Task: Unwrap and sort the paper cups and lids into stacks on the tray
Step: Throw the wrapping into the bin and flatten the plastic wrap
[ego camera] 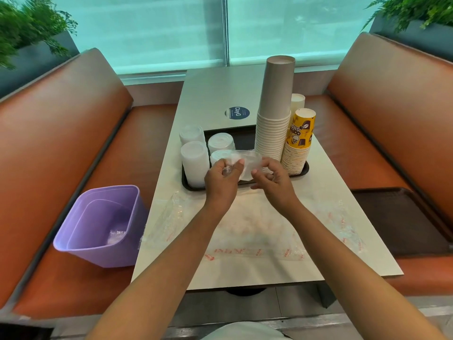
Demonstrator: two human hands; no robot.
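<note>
both hands meet just over the tray's (190, 186) near edge: the left hand (220, 180) pinches a twisted end of clear wrap (247, 159), and the right hand (269, 179), fingers curled, grips the wrap's other side. between them the wrap, which seems to sleeve a lid stack (219, 155), runs left to right, equally near each hand. beyond it on the tray stand more lids (195, 161) and two cup stacks (274, 123); empty wrappers (247, 251) litter the bench (213, 96).

Café booth: orange benches (61, 148), table (215, 94).

Bright daylight from window (171, 33), soft shadows, perhaps slight blur, wide-angle edge bending
</note>
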